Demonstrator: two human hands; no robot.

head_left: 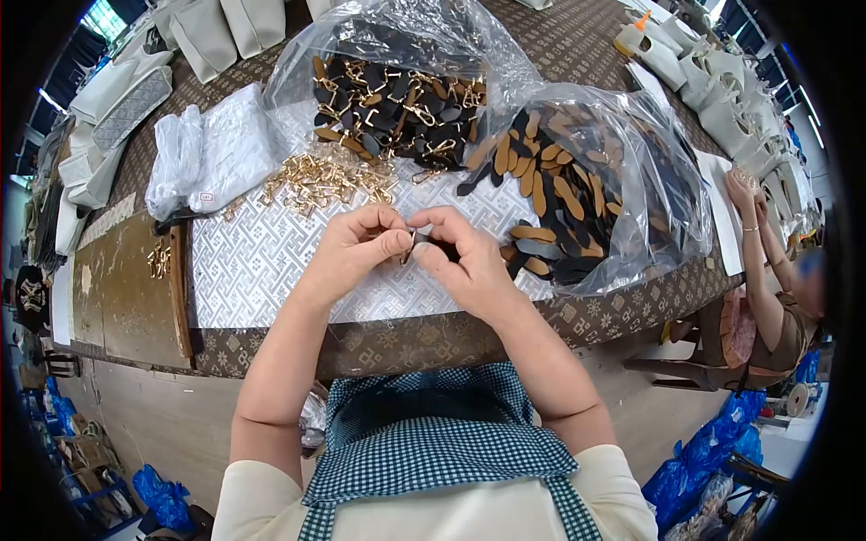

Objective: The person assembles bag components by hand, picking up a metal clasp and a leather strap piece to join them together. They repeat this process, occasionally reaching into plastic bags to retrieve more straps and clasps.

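My left hand [361,242] and my right hand [462,261] meet over the patterned white sheet, fingertips pinched close together. Between them is a small black leather tab [444,247], its dark end showing under my right fingers. A bit of gold metal clasp [403,259] peeks out below my left fingertips; the fingers hide most of it. Just beyond my left hand lies a loose heap of gold clasps [329,183]. To the right of my right hand, black and tan leather tabs [564,203] spill from a clear plastic bag [663,180].
Another clear bag [433,36] at the back holds tabs with gold clasps attached [397,104]. White plastic-wrapped packets [230,144] lie at left, near a wooden board [122,288]. Pale bags [203,41] line the table's far edges. A person [767,307] works at right.
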